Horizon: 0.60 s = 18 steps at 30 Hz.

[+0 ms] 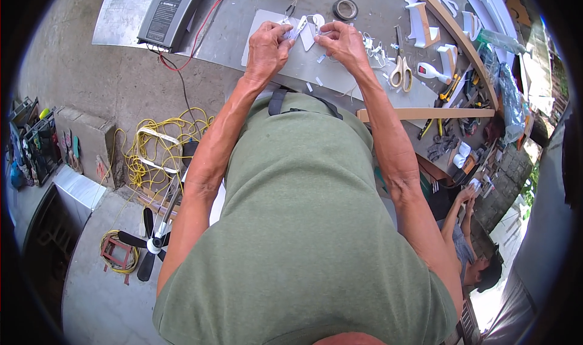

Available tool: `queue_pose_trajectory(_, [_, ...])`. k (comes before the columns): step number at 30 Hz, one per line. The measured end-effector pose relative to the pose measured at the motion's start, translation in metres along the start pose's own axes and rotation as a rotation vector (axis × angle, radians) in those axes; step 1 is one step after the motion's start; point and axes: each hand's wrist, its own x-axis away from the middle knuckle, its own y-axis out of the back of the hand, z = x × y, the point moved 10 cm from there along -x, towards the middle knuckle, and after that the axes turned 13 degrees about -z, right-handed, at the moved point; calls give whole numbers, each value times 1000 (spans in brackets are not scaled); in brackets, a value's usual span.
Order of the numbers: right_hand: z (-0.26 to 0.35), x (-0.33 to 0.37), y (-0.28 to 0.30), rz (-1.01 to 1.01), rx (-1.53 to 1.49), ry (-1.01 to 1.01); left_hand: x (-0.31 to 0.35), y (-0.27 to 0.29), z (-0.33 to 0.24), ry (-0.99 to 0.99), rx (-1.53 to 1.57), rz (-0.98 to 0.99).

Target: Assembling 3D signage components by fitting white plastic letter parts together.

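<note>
Slightly bent arms point(220, 137) reach toward twelve o'clock over the table point(243, 2); left hand point(268, 50) and right hand point(346, 45) curl inward, each narrowly pinching small white parts point(319, 20).

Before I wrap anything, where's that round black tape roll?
In the head view, the tape roll lies right of top centre on the grey, flat worktable, just beyond the bare right hand.
</note>
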Motion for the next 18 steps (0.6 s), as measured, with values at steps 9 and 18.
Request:
queue_pose_trajectory(9, [6,28,-3,-278,139,305,6,7,-11,-91,12,30])
queue_pose_trajectory(18, [42,63,-22,-373,377,750,7,8,-14,-115,5,-6])
